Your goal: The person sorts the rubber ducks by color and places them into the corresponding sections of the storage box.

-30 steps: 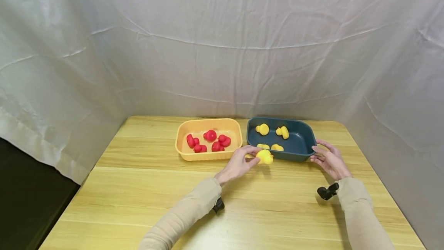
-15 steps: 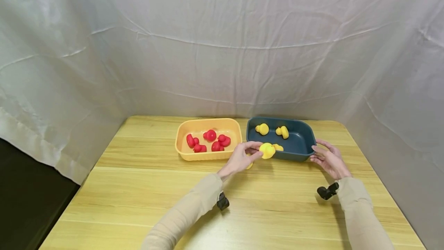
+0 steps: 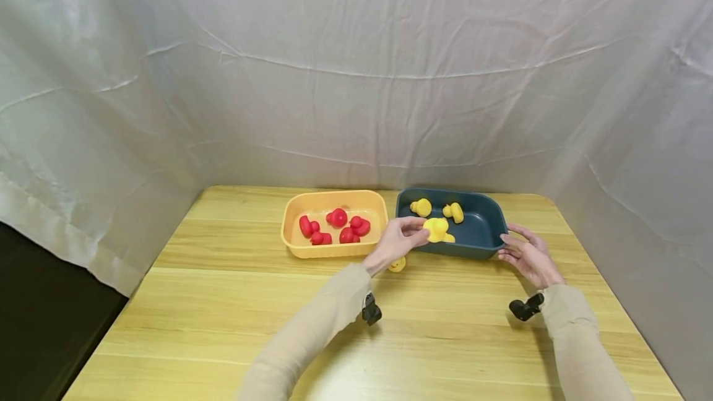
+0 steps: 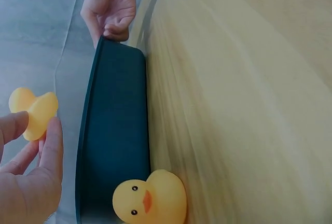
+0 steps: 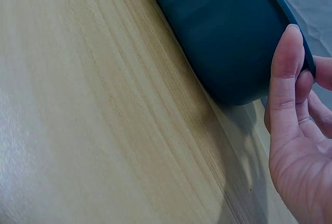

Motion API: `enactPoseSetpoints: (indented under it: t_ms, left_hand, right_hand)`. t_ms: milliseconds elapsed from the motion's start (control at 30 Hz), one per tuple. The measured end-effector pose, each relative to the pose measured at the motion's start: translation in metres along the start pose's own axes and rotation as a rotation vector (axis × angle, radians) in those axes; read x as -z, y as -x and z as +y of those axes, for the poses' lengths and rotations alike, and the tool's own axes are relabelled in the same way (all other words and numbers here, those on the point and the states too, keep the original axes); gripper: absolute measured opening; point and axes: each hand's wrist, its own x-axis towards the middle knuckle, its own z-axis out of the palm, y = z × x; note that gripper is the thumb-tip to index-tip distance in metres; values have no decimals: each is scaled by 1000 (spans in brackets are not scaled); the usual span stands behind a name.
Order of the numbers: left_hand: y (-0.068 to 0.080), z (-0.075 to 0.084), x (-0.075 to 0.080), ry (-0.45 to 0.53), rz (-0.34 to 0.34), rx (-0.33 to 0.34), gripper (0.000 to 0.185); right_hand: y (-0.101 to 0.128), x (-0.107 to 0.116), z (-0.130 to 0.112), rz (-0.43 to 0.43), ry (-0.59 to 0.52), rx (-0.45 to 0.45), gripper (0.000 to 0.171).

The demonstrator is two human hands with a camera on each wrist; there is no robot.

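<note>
My left hand [image 3: 394,241] pinches a yellow rubber duck [image 3: 436,229] between thumb and fingers, above the front rim of the dark blue bin [image 3: 476,228]. In the left wrist view the held duck [image 4: 39,114] is in the air beside the bin wall [image 4: 115,115]. Several other yellow ducks [image 3: 421,207] lie inside the bin, some partly hidden behind the held one. My right hand [image 3: 529,257] grips the bin's right end, thumb [image 5: 286,63] outside and fingers at the rim. Another yellow duck [image 4: 161,198] sits on the table against the bin's front wall.
Left of the blue bin stands a light orange bin [image 3: 328,252] holding several red ducks [image 3: 337,218]. Both rest near the back edge of the wooden table [image 3: 223,302]. Pale curtains [image 3: 356,79] hang behind and at the sides.
My left hand has lifted its yellow duck up and slightly right, from in front of the blue bin to over its front rim. The table duck has come into view. My right hand stays put.
</note>
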Motion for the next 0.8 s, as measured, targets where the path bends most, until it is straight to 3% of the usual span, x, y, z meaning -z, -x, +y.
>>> enactPoseSetpoints:
  t_ms: [233, 500, 800]
  left_hand:
    - [-11, 3, -9, -1, 25, 12, 40]
    - [-19, 6, -17, -167, 31, 7, 37]
    - [-29, 6, -31, -261, 89, 28, 32]
  right_hand:
    - [0, 0, 0, 7, 10, -4, 27]
    - [0, 0, 1, 9, 0, -4, 27]
    - [0, -1, 0, 1, -2, 5, 25]
